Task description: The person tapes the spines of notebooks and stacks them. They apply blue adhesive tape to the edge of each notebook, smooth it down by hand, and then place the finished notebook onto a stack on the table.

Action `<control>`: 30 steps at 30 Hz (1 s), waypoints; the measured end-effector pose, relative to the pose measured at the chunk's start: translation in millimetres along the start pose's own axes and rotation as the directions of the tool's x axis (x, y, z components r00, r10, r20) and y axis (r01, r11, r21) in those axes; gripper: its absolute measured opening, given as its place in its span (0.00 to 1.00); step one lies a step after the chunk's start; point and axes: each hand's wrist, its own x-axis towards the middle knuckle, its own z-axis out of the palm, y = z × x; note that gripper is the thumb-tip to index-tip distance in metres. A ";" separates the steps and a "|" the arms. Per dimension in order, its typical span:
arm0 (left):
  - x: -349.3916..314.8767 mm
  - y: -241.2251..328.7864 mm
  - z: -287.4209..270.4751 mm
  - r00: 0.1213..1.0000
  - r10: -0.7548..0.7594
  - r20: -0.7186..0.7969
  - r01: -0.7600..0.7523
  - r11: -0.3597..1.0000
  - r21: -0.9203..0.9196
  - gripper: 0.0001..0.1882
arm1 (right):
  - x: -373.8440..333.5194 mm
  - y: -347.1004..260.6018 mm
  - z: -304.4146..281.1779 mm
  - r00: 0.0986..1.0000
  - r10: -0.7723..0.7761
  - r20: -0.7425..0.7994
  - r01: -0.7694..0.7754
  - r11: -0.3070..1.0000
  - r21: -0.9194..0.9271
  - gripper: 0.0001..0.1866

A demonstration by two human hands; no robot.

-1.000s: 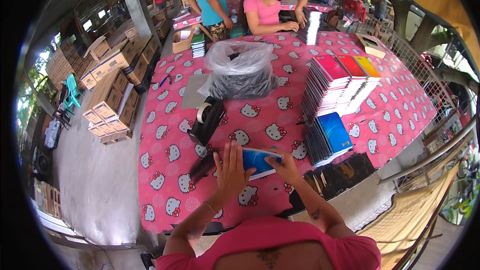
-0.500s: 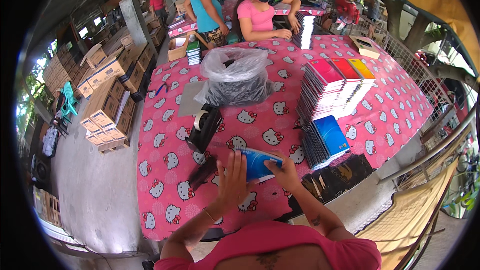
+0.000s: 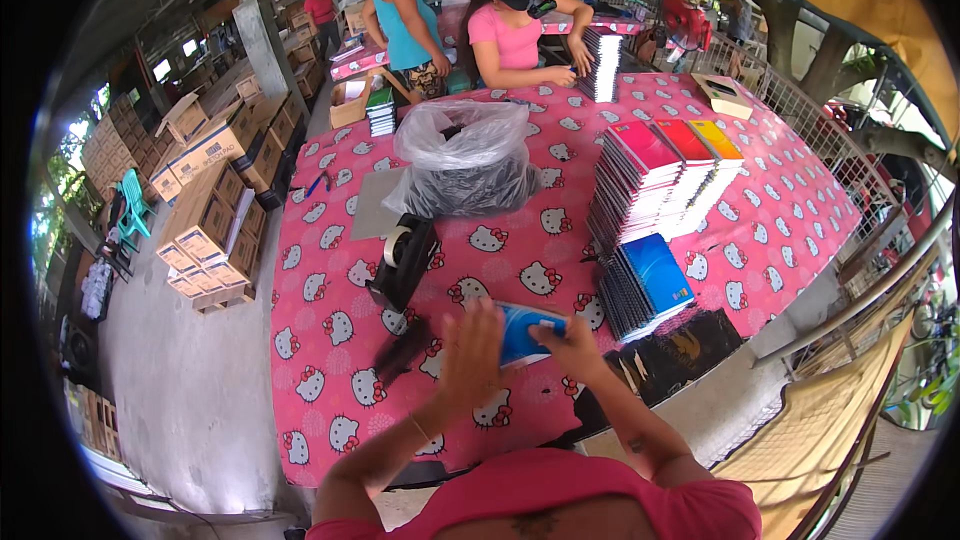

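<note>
A small blue spiral notebook [image 3: 525, 332] is held above the near part of the table. My right hand [image 3: 572, 348] grips its right end, thumb on the cover. My left hand [image 3: 472, 352], slightly blurred, lies against its left end with fingers stretched out flat, hiding that part of the notebook. To the right stands a stack of blue spiral notebooks [image 3: 655, 280]. A black tape dispenser [image 3: 403, 265] with a pale roll is beyond my left hand, and a dark narrow object [image 3: 401, 350] I cannot make out lies just left of that hand.
Taller stacks of pink notebooks [image 3: 640, 165], red and yellow ones stand farther right. A clear plastic bag [image 3: 465, 165] of dark items sits mid-table on the pink patterned cover [image 3: 540, 277]. Across the table a person in pink [image 3: 510, 40] handles another stack. Cardboard boxes [image 3: 215, 230] stand at left.
My left hand has shifted slightly right and covers more of the notebook's left end. My right hand keeps its grip. The view has moved a little.
</note>
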 end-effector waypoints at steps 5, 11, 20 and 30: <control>43.5 -13.3 -27.0 0.978 -0.139 -0.158 0.130 0.989 -0.069 0.44 | 2.8 18.9 6.9 0.993 -0.092 0.071 0.095 0.994 -0.044 0.15; 1.2 18.6 14.6 0.994 0.070 -0.084 -0.072 0.997 -0.013 0.41 | 7.6 10.6 -4.5 0.981 -0.163 0.108 0.171 0.983 -0.066 0.14; 1.0 21.8 28.8 0.990 -0.010 -0.142 -0.034 0.953 -0.302 0.38 | 24.3 56.4 -6.8 0.976 -0.156 0.150 0.156 0.988 0.013 0.15; 5.0 8.0 44.1 0.997 0.065 -0.031 -0.069 0.977 -0.202 0.40 | 25.7 70.4 -6.7 0.984 0.038 0.176 -0.039 0.999 0.001 0.13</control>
